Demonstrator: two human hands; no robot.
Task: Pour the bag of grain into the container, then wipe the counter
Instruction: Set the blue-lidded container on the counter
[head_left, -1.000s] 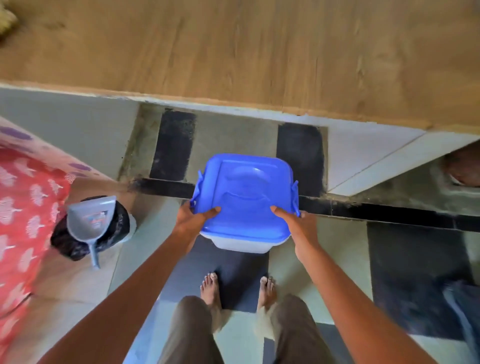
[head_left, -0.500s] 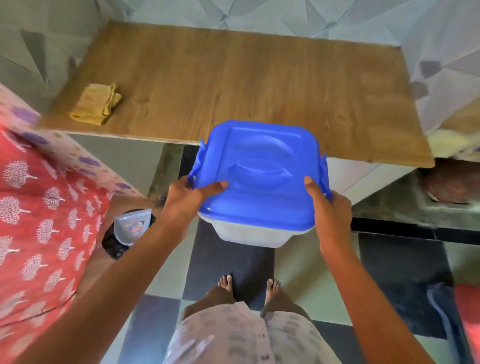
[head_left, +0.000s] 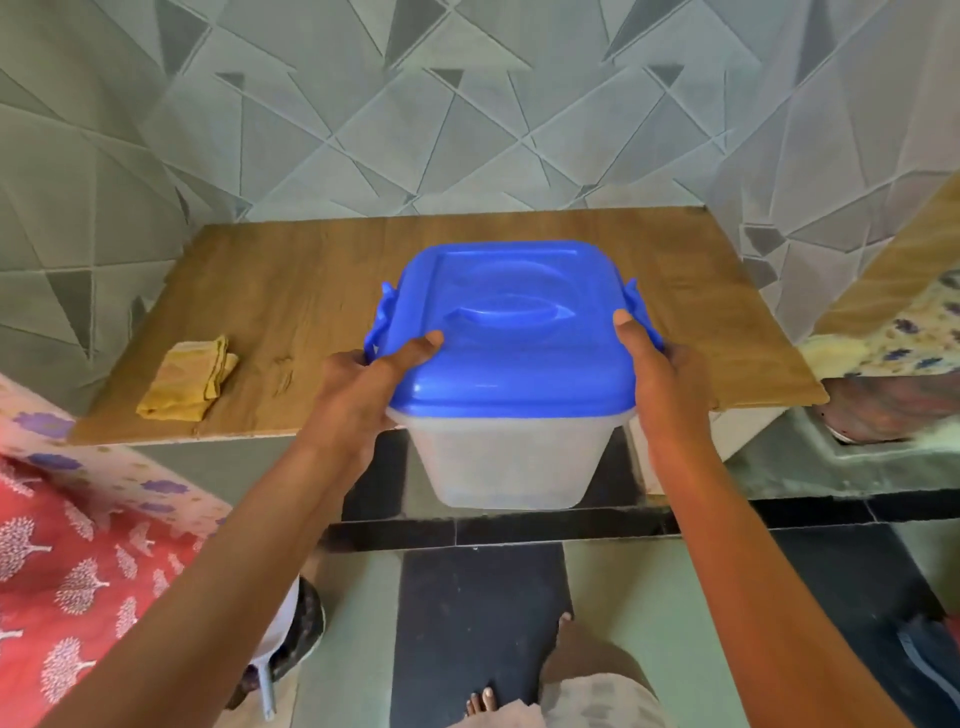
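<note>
Gripping one lidded container (head_left: 511, 452): left hand (head_left: 358, 400), right hand (head_left: 662, 384) clamped on its sides, above surface (head_left: 311, 291) front edge; one folded cloth (head_left: 189, 379) left.

Clear container (head_left: 511, 457) w/ blue lid (head_left: 511, 332) shut, level, held at wooden counter (head_left: 311, 291) front edge.

The container (head_left: 511, 395) hangs over the surface's (head_left: 322, 291) near edge, between the left hand (head_left: 358, 395) and right hand (head_left: 660, 379), one on each side. A folded cloth (head_left: 189, 379) lies on the surface by its near left corner, well apart from the container.
</note>
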